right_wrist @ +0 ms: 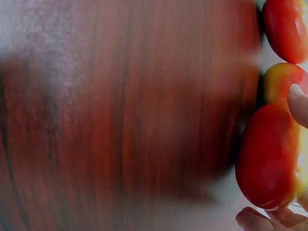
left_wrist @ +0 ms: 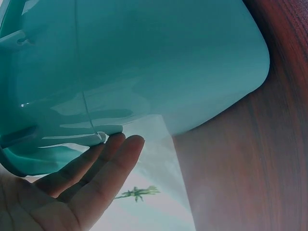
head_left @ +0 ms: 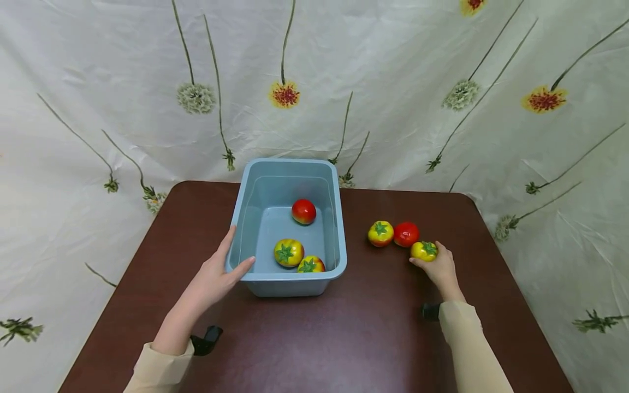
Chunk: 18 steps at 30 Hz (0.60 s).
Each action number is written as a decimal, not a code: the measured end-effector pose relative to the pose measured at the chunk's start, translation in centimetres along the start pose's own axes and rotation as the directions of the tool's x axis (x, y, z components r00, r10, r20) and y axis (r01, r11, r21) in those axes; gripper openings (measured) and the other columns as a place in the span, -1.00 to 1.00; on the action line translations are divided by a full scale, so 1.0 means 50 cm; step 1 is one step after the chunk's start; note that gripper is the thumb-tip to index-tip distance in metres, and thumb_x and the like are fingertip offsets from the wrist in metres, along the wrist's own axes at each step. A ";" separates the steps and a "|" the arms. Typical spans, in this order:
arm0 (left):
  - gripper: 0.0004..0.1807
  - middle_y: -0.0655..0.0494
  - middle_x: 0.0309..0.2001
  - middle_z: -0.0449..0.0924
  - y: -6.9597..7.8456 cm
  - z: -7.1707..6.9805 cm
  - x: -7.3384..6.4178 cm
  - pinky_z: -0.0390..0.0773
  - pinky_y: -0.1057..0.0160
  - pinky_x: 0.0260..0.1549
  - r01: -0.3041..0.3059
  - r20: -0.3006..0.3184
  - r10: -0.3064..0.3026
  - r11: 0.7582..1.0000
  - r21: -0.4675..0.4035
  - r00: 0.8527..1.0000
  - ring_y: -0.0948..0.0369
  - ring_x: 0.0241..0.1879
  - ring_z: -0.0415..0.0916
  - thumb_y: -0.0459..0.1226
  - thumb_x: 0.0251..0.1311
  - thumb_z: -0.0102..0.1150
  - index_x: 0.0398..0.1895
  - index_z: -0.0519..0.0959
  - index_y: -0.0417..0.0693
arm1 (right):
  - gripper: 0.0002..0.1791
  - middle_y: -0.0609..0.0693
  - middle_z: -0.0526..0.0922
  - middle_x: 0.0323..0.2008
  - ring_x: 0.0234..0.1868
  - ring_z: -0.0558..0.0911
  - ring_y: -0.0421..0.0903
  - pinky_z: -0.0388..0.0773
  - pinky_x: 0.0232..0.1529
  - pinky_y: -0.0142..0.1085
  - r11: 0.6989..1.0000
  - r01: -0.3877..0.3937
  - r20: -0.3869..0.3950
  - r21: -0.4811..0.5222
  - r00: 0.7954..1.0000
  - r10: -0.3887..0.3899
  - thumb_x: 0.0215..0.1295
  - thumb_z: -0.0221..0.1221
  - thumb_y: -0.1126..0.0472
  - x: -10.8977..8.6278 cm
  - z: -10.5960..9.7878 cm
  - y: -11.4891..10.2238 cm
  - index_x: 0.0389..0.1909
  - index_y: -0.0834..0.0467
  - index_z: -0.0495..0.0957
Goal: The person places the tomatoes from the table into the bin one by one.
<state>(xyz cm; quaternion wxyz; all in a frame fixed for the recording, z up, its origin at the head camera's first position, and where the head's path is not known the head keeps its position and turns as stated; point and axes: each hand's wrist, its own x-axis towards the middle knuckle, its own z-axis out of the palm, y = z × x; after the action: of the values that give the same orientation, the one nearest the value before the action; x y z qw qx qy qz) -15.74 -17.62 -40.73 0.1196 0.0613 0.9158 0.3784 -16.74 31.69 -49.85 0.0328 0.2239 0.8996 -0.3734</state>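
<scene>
Right hand [head_left: 442, 270] pinches round, shiny yellow tomato [head_left: 421, 250]

It's at three o'clock from a blue plastic box [head_left: 290, 287]; the side blocks three tomatoes [head_left: 288, 251]. Beside it, at ten: a round red tomato [head_left: 405, 234]. The left hand [head_left: 214, 277], fingers spread, touches the box.

A screened-off spot, apparently indoors, is indicated: a dark, wood-grained tabletop [head_left: 295, 338] is bordered at the back and both sides by pale cloth [head_left: 123, 71] printed with long-stemmed flowers [head_left: 284, 95]. Whether home or studio cannot be determined.
</scene>
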 end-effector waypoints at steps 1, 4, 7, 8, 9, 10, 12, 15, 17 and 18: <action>0.05 -0.23 0.58 -0.20 -0.001 0.000 0.000 0.18 -0.37 0.29 -0.001 -0.002 0.001 1.000 -0.001 1.000 -0.29 0.48 -0.03 0.20 0.33 0.03 0.60 -0.40 0.13 | 0.03 0.50 0.06 0.37 0.33 0.19 0.37 0.12 0.44 0.18 1.000 -0.005 0.003 0.001 1.000 0.005 0.26 0.28 0.07 -0.001 0.002 0.000 0.49 0.43 -0.13; 0.06 -0.23 0.58 -0.20 -0.003 0.001 0.000 0.19 -0.38 0.29 -0.001 -0.004 0.001 1.000 -0.007 1.000 -0.29 0.48 -0.02 0.20 0.33 0.04 0.60 -0.40 0.14 | 0.03 0.50 0.07 0.36 0.34 0.19 0.38 0.10 0.44 0.19 1.000 -0.006 0.000 0.008 1.000 0.006 0.25 0.29 0.10 -0.002 0.007 0.001 0.49 0.44 -0.14; 0.06 -0.23 0.58 -0.20 -0.004 0.001 -0.001 0.20 -0.38 0.28 -0.002 -0.002 0.002 1.000 -0.011 1.000 -0.29 0.48 -0.02 0.21 0.32 0.04 0.60 -0.40 0.14 | 0.01 0.51 0.09 0.35 0.33 0.19 0.39 0.09 0.45 0.18 1.000 0.003 -0.015 0.006 1.000 -0.003 0.25 0.29 0.12 -0.004 0.010 0.004 0.47 0.46 -0.11; 0.06 -0.23 0.58 -0.19 -0.004 0.001 -0.001 0.20 -0.38 0.28 -0.002 -0.001 0.002 1.000 -0.012 1.000 -0.29 0.48 -0.01 0.21 0.32 0.04 0.60 -0.40 0.14 | 0.00 0.51 0.09 0.34 0.33 0.20 0.39 0.09 0.44 0.19 1.000 0.008 -0.019 0.004 1.000 -0.008 0.25 0.29 0.12 -0.004 0.011 0.004 0.47 0.47 -0.10; 0.06 -0.23 0.58 -0.20 -0.005 0.001 0.000 0.20 -0.37 0.28 -0.002 -0.001 0.002 1.000 -0.013 1.000 -0.29 0.48 -0.02 0.21 0.32 0.04 0.60 -0.40 0.14 | 0.00 0.51 0.10 0.34 0.33 0.20 0.39 0.09 0.44 0.19 1.000 0.010 -0.024 0.002 1.000 -0.010 0.25 0.29 0.12 -0.004 0.012 0.005 0.47 0.47 -0.10; 0.06 -0.23 0.58 -0.20 -0.005 0.000 0.000 0.20 -0.37 0.29 -0.003 -0.001 0.003 1.000 -0.014 1.000 -0.29 0.48 -0.02 0.21 0.32 0.04 0.60 -0.40 0.13 | -0.01 0.51 0.10 0.34 0.33 0.20 0.39 0.09 0.45 0.18 1.000 0.011 -0.030 -0.001 1.000 -0.011 0.25 0.29 0.12 -0.004 0.013 0.006 0.47 0.47 -0.09; 0.06 -0.24 0.58 -0.20 -0.006 -0.001 0.000 0.20 -0.37 0.29 -0.005 0.000 0.005 1.000 -0.016 1.000 -0.28 0.48 -0.02 0.21 0.32 0.05 0.60 -0.39 0.13 | -0.01 0.50 0.11 0.34 0.33 0.21 0.39 0.10 0.44 0.19 1.000 0.013 -0.039 -0.004 0.999 -0.013 0.26 0.29 0.11 -0.004 0.014 0.007 0.47 0.46 -0.08; 0.07 -0.25 0.57 -0.18 -0.007 -0.002 0.000 0.20 -0.36 0.29 -0.010 -0.001 0.010 1.000 -0.019 1.000 -0.28 0.47 0.00 0.20 0.31 0.06 0.60 -0.38 0.13 | -0.02 0.50 0.11 0.35 0.33 0.21 0.39 0.10 0.44 0.19 1.000 0.013 -0.055 0.000 0.998 -0.013 0.26 0.28 0.12 -0.006 0.016 0.010 0.47 0.46 -0.07; 0.07 -0.25 0.57 -0.17 -0.007 -0.003 -0.001 0.21 -0.36 0.29 -0.011 0.000 0.011 1.000 -0.020 1.000 -0.28 0.47 0.02 0.20 0.31 0.07 0.60 -0.38 0.12 | -0.03 0.50 0.11 0.35 0.33 0.22 0.38 0.11 0.44 0.19 1.000 0.014 -0.062 0.007 0.998 -0.013 0.26 0.28 0.12 -0.008 0.016 0.011 0.46 0.46 -0.06; 0.08 -0.25 0.57 -0.17 -0.007 -0.004 -0.001 0.21 -0.35 0.29 -0.011 0.000 0.011 1.000 -0.020 1.000 -0.28 0.47 0.02 0.21 0.30 0.07 0.60 -0.38 0.12 | -0.03 0.50 0.12 0.35 0.33 0.22 0.38 0.11 0.44 0.19 1.000 0.015 -0.065 0.010 0.998 -0.014 0.26 0.29 0.12 -0.009 0.016 0.011 0.46 0.46 -0.06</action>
<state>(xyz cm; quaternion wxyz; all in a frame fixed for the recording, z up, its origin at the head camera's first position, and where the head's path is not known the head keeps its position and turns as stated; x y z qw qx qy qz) -15.74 -18.01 -40.86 0.1180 0.0651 0.9117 0.3882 -16.19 31.32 -50.72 -0.0002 0.2295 0.8998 -0.3710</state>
